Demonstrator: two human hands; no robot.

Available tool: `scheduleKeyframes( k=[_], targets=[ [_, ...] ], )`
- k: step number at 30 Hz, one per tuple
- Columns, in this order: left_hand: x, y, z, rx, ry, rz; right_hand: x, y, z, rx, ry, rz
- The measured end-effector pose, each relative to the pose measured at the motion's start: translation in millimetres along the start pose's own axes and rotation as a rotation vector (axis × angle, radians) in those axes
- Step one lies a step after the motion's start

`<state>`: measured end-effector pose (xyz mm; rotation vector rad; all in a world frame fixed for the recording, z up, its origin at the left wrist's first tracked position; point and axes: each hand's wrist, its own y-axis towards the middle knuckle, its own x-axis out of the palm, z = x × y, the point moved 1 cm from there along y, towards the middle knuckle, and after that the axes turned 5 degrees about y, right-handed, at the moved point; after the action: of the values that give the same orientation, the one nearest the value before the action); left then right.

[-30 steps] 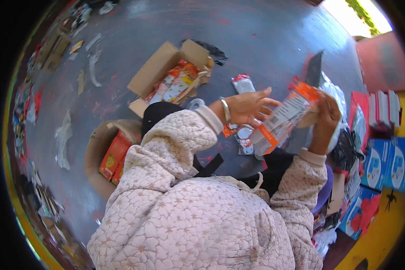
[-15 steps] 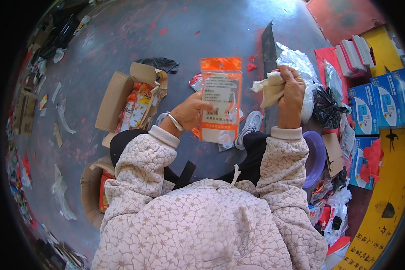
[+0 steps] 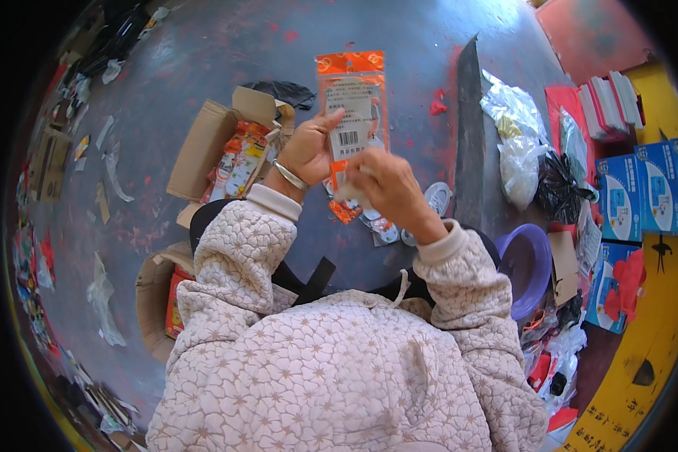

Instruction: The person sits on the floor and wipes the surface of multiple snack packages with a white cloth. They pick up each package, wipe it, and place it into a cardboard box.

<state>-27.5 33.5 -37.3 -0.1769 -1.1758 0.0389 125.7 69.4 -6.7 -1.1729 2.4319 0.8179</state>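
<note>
A flat plastic packet (image 3: 352,98) with orange ends and a clear, printed middle stands upright before me. My left hand (image 3: 309,151), a bangle at its wrist, grips the packet's left edge with the thumb across its face. Against its lower part lies my right hand (image 3: 388,184), closed on a cream cloth (image 3: 348,194); only a bit of the cloth shows below the fingers. The packet's lower end is partly hidden by that hand. More colourful packets (image 3: 344,211) lie on the floor below my hands.
Left of me stand an open cardboard box (image 3: 203,147) holding colourful packets and a second box (image 3: 152,301). To the right are a purple basin (image 3: 526,267), clear plastic bags (image 3: 518,143), a black bag (image 3: 561,184) and blue boxes (image 3: 618,192). Scraps litter the floor at far left.
My right hand has brought the cloth from the clear bags on the right, leftward and down onto the packet's lower part. The packet and my left hand have moved up and slightly left.
</note>
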Motion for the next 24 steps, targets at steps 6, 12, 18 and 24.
scheduleKeyframes(
  k=[6, 12, 18, 24],
  targets=[
    [2.9, -0.1, -3.9, -0.014, -0.089, 0.113, -78.6, 8.1, 19.3, 0.39, 0.514, 0.579],
    [18.9, -6.2, -25.2, -0.148, 0.16, -0.142, -57.8, 31.5, -3.2, -0.137, -0.264, 0.463],
    [36.1, -34.0, 1.4, -0.143, 0.315, -0.222, -79.9, 27.3, 45.1, 0.308, -0.06, 0.651],
    [12.9, -123.4, 143.7, 0.284, 0.704, 0.165, -90.5, 8.9, 40.8, 0.461, 0.373, 0.675]
  ],
)
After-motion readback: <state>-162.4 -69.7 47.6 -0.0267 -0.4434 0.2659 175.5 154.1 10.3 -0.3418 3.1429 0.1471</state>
